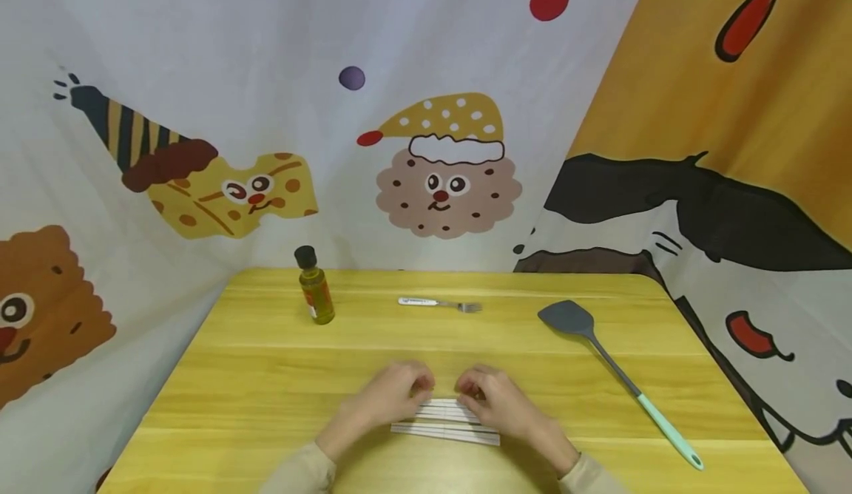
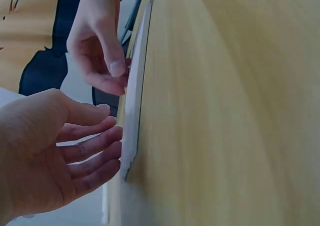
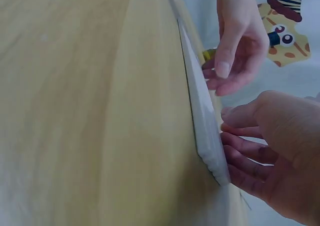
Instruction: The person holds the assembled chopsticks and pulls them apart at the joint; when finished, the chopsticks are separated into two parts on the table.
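Note:
Several thin white strips [image 1: 444,432] lie roughly parallel across the front middle of the table, with dark lines between them. My left hand [image 1: 393,393] is at their left end, its relaxed fingertips right at the strips' edge in the left wrist view. At the right end is my right hand [image 1: 501,403], fingers loosely bent. Seen from the right wrist, its fingertips come close along the side of the white strips [image 3: 202,121]. Nothing shows between the thumb and fingers of either hand. In the head view, both hands hide the ends of the farther strips.
Behind the hands lies a fork [image 1: 433,302] with a white handle. A small oil bottle [image 1: 316,291] with a black cap stands at the back left. On the right is a grey spatula [image 1: 615,364] with a mint handle. A printed curtain [image 1: 266,50] hangs behind the table [image 1: 220,405].

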Motion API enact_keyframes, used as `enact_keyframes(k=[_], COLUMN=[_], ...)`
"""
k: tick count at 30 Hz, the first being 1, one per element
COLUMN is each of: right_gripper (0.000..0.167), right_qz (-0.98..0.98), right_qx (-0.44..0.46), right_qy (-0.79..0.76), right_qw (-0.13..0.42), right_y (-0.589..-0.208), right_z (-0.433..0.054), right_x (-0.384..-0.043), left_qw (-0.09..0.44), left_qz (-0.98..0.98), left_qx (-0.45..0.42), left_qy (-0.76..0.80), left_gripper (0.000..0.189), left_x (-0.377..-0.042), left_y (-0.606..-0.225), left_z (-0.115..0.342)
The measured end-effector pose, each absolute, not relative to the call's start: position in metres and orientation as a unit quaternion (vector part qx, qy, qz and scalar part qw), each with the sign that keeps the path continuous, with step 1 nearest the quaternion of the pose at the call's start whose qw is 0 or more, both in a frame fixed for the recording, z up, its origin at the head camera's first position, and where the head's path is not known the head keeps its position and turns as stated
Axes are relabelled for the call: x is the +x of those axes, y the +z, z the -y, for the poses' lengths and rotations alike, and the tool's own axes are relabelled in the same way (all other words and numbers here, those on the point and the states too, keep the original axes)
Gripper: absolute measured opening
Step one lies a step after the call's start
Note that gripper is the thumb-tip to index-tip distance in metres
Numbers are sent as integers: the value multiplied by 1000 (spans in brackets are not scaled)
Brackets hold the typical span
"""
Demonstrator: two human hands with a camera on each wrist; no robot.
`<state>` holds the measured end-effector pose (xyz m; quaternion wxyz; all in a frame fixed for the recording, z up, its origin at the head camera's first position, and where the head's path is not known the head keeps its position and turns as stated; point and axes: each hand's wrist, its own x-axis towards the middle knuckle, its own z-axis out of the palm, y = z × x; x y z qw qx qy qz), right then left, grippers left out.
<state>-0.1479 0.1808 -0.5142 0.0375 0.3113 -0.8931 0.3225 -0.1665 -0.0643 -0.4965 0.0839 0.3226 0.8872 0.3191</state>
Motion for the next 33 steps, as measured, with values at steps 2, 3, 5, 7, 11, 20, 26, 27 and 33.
enact_keyframes(k=[2,3,5,7,11,20,26,27,33], right_gripper=[10,9,9,10,11,9,13,13,8], right_qz=[893,893,891,889,889,895,896,897,891], right_qx=[312,313,315,314,308,311,330,333,351], right_qy=[321,322,325,330,336,311,275,266,242], right_qw=[43,43,45,42,42,67,109,116,156], right_y=[-517,-518,-521,-522,-523,-521,-523,-523,-518], right_z=[-179,-178,-176,-175,-174,-171,-171,-171,-171], right_x=[-149,-149,-149,-149,-148,-147,-151,-152,-153], left_qw=[95,98,101,101,92,40,31,35,26], left_qz=[-888,-889,-891,-893,-897,-907,-912,-912,-904], left_qx=[318,317,316,318,322,337,327,324,324], left_qy=[318,317,311,303,289,249,247,250,277], left_gripper=[11,8,6,6,8,12,12,11,4], left_x=[-167,-167,-167,-165,-163,-163,-162,-162,-161], left_y=[-498,-499,-500,-500,-500,-498,-500,-500,-494], left_z=[60,58,55,53,49,43,42,42,45])
